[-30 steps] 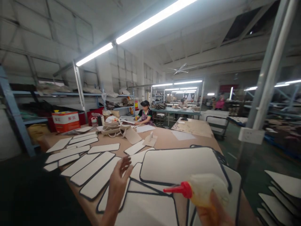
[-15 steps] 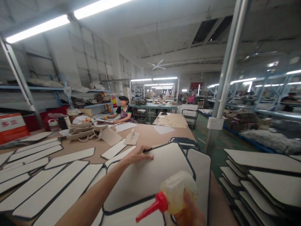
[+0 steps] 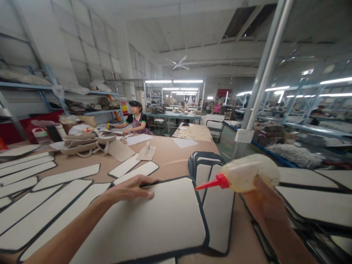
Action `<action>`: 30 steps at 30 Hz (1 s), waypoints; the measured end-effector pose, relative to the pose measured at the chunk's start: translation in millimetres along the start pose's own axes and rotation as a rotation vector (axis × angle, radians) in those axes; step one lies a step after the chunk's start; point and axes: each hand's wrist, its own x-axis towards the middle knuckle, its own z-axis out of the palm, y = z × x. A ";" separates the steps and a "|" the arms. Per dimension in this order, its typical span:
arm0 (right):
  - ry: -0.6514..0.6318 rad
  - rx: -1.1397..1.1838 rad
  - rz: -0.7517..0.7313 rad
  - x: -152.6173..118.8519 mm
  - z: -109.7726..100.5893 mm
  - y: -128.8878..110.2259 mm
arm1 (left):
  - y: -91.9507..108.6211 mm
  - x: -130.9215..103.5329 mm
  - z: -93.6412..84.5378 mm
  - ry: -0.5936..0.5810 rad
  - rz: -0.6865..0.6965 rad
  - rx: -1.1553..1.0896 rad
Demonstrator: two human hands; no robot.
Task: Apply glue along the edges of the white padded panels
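My left hand [image 3: 133, 190] grips the far edge of a white panel with a dark border [image 3: 165, 216], thumb on its face and fingers behind the edge. This panel lies over other panels near me. My right hand [image 3: 265, 205] is wrapped round a translucent squeeze bottle [image 3: 249, 171] with yellowish contents. The bottle's red nozzle [image 3: 213, 182] points left, above a stack of dark-edged panels [image 3: 217, 216] and apart from the held panel. Several long white strips with dark edges [image 3: 55, 205] lie on the table to the left.
Beige bag-like pieces [image 3: 82, 146] and a flat piece with an upright tab [image 3: 147, 151] lie farther back on the brown table [image 3: 176, 157]. More panels [image 3: 310, 205] are stacked at right. A metal post [image 3: 258, 88] stands behind the bottle. A co-worker [image 3: 137, 121] sits at the far left side.
My right hand has raised the bottle and carried it right, off the panel. My left hand and the held panel have shifted left and toward me. The view has turned slightly.
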 end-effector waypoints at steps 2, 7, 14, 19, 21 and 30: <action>-0.056 -0.030 -0.004 4.7 0.4 -3.2 | 7.4 -5.7 -0.2 0.018 -0.024 0.034; -0.149 -0.108 0.007 10.8 -3.5 -6.8 | 16.7 -11.2 -3.7 -0.143 -0.020 0.013; -0.166 -0.157 0.012 9.5 -7.8 -12.0 | 15.1 -11.6 -8.6 -0.221 0.012 0.011; -0.206 -0.190 -0.008 4.1 -15.0 -14.8 | 17.1 -13.8 -8.5 -0.243 0.005 -0.037; -0.251 -0.209 -0.001 3.6 -18.5 -14.6 | 16.3 -14.4 -9.0 -0.238 0.003 -0.050; -0.367 -0.223 0.052 -6.4 -21.4 -18.5 | 13.6 -17.8 -11.2 -0.203 -0.045 -0.108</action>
